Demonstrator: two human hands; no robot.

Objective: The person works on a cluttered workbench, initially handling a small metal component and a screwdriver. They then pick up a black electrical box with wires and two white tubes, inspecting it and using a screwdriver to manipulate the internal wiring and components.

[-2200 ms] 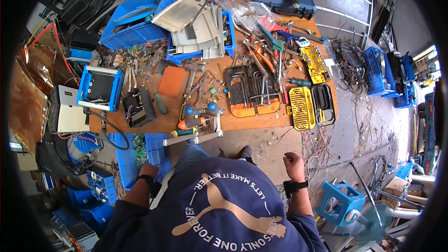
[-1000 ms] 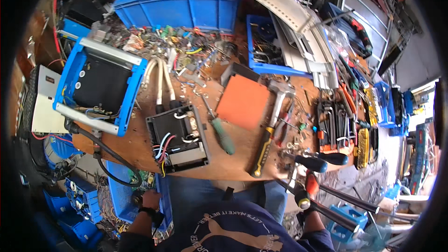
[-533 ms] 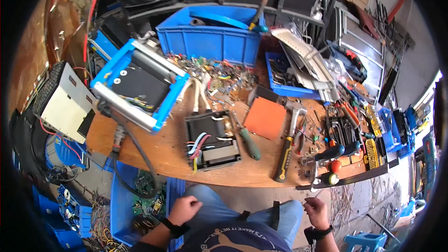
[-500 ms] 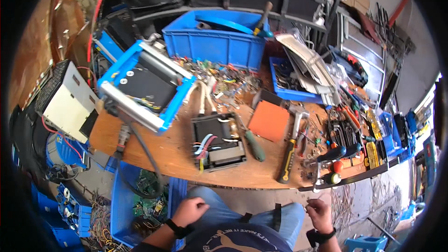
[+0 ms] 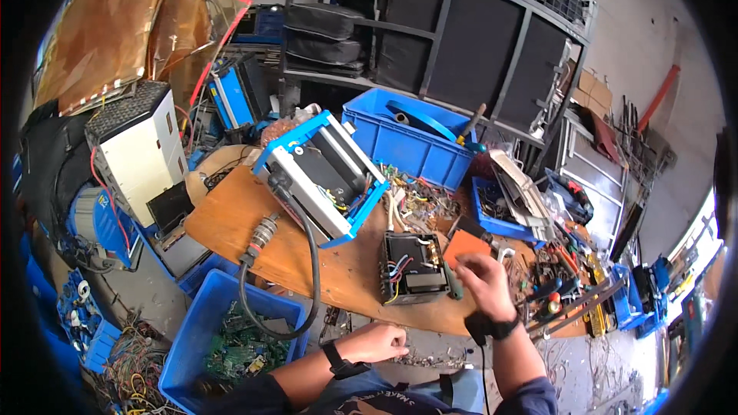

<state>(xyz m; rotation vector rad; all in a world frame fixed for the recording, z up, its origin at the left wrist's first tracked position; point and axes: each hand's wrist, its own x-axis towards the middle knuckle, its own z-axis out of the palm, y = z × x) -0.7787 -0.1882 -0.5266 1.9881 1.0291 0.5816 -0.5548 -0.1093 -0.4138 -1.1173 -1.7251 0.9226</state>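
Up swings the right hand (image 5: 486, 286), half-open and seemingly empty, with the green screwdriver handle (image 5: 454, 284) just left of it, running front-to-back.

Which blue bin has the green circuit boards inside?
The bin nearest the left hand, lower than the table. Green boards lie in it; none show in the other blue bins.
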